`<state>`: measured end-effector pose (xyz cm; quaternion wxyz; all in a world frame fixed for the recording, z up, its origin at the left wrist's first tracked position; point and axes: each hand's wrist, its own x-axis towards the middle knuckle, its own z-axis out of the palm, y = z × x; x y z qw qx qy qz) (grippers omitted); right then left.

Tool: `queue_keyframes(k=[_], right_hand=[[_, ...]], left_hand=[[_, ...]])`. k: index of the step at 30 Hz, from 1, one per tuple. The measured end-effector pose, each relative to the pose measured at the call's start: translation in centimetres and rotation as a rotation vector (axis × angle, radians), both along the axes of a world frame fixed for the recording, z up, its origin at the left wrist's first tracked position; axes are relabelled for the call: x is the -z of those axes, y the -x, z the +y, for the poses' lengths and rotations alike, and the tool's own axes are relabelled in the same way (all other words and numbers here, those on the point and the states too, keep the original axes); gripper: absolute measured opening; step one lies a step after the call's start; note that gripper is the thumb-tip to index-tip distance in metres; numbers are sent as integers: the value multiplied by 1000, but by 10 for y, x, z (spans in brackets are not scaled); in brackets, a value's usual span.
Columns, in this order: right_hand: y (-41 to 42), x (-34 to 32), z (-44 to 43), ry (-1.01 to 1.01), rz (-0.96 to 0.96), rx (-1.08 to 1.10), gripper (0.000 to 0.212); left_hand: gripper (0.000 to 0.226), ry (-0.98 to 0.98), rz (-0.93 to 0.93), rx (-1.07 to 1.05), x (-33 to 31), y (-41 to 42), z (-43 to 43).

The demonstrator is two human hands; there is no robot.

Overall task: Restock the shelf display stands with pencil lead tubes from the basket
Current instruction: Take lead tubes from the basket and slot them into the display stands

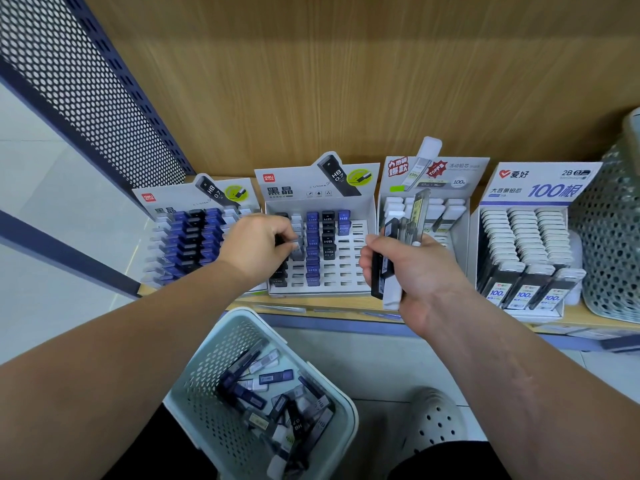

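My left hand [258, 244] pinches a white-capped lead tube [297, 244] over the left columns of the second display stand [360, 271], whose right slots stand vacant. My right hand [412, 268] grips a bundle of lead tubes [389, 268], black and clear ones, in front of the third stand [457, 233]. Below, a pale perforated basket [207, 368] sits on my lap with several loose tubes [277, 400] inside. The leftmost stand [194, 244] holds rows of blue, black and white tubes.
A fourth stand [526, 258] with white-capped tubes sits at the right, beside a grey-green mesh basket [613, 237]. The wooden shelf edge [346, 303] runs in front. A perforated blue-framed panel [86, 98] closes the left side. A grey clog [433, 417] rests on the floor.
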<state>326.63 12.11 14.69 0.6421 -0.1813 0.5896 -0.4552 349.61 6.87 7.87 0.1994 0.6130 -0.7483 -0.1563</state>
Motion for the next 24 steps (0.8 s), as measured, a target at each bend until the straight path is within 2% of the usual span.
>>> queue_keyframes(k=[10, 14, 16, 17, 19, 22, 24], right_hand=[[-1, -1, 1, -4, -31, -28, 28], [0, -2, 0, -13, -83, -53, 18], [1, -3, 0, -12, -107, -64, 17], [1, -3, 0, -8, -118, -63, 15], [1, -5, 0, -1, -134, -56, 10], [-1, -5, 0, 13, -150, -41, 10], [-3, -6, 1, 21, -153, -52, 8]], left_hand=[[8, 54, -141, 126, -1, -1, -3], [9, 51, -201, 137, -1, 4, 0], [11, 49, -173, 109, -7, 10, 4], [12, 44, -110, 76, -11, 15, 7], [7, -19, 146, -4, -23, 29, 17], [6, -276, 572, -13, -44, 54, 35], [18, -408, 693, 30, -54, 66, 45]])
